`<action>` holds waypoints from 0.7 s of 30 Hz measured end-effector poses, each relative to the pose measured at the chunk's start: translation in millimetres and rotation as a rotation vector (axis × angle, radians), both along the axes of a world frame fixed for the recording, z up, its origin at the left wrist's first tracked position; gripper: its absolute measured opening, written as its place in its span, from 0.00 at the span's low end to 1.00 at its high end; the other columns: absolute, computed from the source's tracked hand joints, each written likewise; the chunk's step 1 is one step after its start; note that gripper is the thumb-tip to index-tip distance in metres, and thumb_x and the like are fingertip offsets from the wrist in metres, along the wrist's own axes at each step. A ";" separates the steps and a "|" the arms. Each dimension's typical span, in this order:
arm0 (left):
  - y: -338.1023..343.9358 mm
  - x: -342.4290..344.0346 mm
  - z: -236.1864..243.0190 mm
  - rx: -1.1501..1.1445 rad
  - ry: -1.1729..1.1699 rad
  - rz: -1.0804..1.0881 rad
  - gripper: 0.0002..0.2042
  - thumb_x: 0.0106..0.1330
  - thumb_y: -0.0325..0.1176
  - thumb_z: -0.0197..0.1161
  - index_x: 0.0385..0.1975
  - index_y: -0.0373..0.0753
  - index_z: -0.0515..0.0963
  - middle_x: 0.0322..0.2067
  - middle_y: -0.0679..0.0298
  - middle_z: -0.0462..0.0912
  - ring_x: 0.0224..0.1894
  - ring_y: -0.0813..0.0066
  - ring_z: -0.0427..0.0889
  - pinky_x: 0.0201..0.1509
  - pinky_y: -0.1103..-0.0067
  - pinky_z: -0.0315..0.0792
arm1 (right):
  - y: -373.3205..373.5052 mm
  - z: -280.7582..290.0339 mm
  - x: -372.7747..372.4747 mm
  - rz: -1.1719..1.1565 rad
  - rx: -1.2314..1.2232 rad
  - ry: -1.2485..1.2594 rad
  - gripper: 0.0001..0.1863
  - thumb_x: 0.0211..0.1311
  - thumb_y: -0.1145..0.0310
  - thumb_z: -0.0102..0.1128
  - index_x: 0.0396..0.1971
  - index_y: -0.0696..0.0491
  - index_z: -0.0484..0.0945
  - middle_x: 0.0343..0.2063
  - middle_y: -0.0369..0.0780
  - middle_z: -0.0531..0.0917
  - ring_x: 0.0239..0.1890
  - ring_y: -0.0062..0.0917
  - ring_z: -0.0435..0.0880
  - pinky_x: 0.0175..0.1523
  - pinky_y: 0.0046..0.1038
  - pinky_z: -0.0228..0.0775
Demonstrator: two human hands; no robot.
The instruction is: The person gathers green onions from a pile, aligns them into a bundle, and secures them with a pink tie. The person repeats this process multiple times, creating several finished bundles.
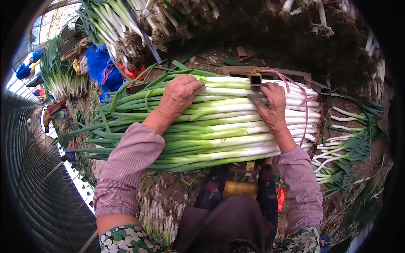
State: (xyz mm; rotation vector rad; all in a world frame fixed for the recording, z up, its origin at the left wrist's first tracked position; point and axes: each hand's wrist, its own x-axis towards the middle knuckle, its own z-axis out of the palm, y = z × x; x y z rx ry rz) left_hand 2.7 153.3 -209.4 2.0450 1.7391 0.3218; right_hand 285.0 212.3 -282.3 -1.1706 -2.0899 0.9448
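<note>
While both hands press flat on the bundle of green onions point(219, 122), left hand point(179, 95) on the green half, right hand point(272, 107) beside the pink string point(303, 101), nothing is gripped. Judgement: unequal pressure could let stalks slide off the metal frame point(255, 78).

Thick bundle of green onions point(219, 122), lying flat, white stalks rightward

Left hand: left hand point(179, 96) pressed flat on the green end of the scallion bundle point(219, 126).
Right hand: right hand point(272, 107) flat on the white stalks, beside the pink string point(295, 86).
</note>
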 end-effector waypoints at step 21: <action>8.4 -7.6 9.4 -0.124 -0.139 -0.086 0.10 0.56 0.25 0.66 0.39 0.36 0.82 0.36 0.58 0.82 0.39 0.61 0.82 0.43 0.73 0.77 | 0.5 -2.3 0.8 -0.004 0.011 -0.002 0.15 0.45 0.65 0.71 0.32 0.55 0.79 0.33 0.40 0.78 0.38 0.36 0.73 0.45 0.34 0.61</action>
